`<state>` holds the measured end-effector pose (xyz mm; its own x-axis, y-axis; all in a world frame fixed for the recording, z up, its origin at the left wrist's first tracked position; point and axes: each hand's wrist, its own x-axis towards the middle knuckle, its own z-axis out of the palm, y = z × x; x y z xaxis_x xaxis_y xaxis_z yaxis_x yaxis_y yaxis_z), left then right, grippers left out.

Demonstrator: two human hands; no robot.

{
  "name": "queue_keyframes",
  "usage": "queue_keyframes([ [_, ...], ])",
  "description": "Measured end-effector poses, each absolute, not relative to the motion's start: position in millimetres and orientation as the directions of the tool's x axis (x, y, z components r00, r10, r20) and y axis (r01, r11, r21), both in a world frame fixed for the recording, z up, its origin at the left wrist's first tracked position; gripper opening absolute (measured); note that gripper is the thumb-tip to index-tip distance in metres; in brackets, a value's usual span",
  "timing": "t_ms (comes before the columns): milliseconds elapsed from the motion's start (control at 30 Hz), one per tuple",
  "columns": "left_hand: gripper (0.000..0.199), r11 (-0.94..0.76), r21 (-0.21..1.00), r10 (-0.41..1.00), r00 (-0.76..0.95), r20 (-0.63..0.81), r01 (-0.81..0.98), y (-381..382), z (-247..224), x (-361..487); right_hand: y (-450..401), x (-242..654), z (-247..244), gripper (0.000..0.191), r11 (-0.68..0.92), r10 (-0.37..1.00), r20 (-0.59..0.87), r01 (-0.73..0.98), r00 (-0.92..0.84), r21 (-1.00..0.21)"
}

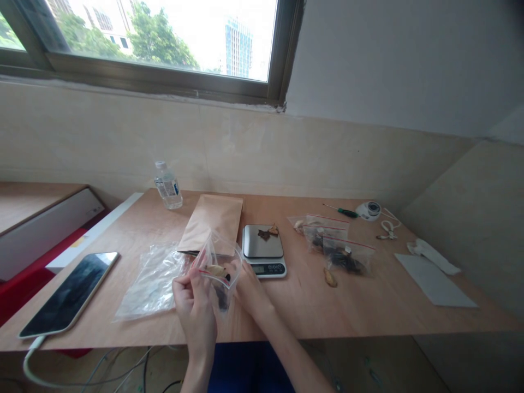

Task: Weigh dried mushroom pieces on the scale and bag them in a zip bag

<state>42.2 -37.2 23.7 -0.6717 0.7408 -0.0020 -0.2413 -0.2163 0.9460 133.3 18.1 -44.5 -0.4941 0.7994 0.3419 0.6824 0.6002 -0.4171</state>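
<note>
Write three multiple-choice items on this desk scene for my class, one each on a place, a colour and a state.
1. Where does the digital scale stand?
A) On the floor
B) To the right of the kraft paper bag
C) On the windowsill

2. What colour is the handle of the small screwdriver?
A) Red
B) Blue
C) Green

3. What state is the clear zip bag in?
A) Held up off the tabletop
B) Lying flat
C) Sealed inside the kraft paper bag

Answers:
1. B, because the scale sits directly to the bag's right.
2. C, because green shows on the handle.
3. A, because the left hand and right hand hold it up.
</note>
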Motion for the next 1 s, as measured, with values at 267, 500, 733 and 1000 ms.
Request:
queue_keyframes([
  [267, 0.033, -0.203, 0.954, 0.731, -0.682, -0.002, -0.221, -37, 27, 43, 21, 158, -8, 0.011, 0.425, 0.885, 0.465, 0.461, -0.029, -0.779],
  [500, 0.036, -0.167, 0.959, 0.757, -0.652, -0.025, -0.231, -35, 26, 54, 18, 160, 59, 0.021, 0.510, 0.847, 0.531, 0.315, -0.023, -0.800],
  [733, 0.037, -0.146, 0.949, 0.734, -0.674, -0.085, -0.278, -35, 19, 44, 78, 194, 9, 0.027, 0.358, 0.842, 0.531, 0.642, 0.092, -0.679],
  [1000, 0.036, -0.163, 0.938, 0.748, -0.658, -0.086, -0.307, -33, 20, 49, 118, 226, -45, 0.030, 0.216, 0.928, 0.373, 0.808, 0.006, -0.549],
])
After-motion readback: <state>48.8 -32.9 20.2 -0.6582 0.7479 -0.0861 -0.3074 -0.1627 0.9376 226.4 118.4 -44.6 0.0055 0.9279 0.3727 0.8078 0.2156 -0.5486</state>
